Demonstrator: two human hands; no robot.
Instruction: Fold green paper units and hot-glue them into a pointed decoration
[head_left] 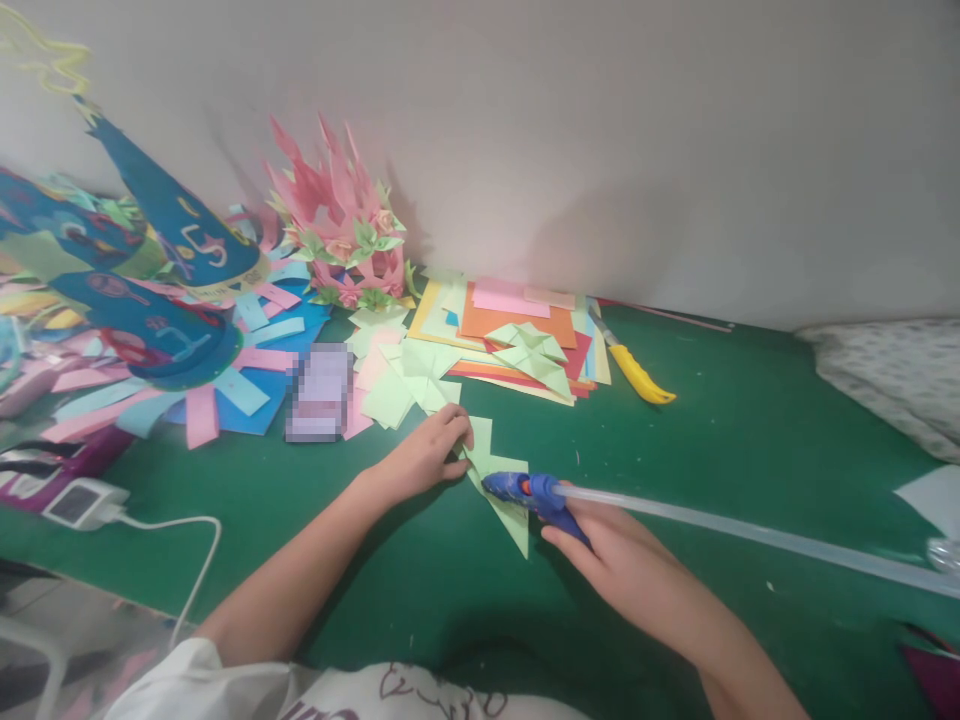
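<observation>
A folded light-green paper piece lies on the green table in front of me. My left hand grips its upper left edge between thumb and fingers. In my right hand is a blue hot glue gun, with a long clear glue stick running out of its back to the right. The gun's nozzle is over the middle of the folded paper; whether it touches cannot be made out. Just beyond my left hand lie more light-green folded papers.
Stacked colored paper lies near the wall, with a yellow-handled knife to its right. Left of it stand a pink paper crown and blue paper cone hats. A blurred-out phone and a white charger with cable lie at left.
</observation>
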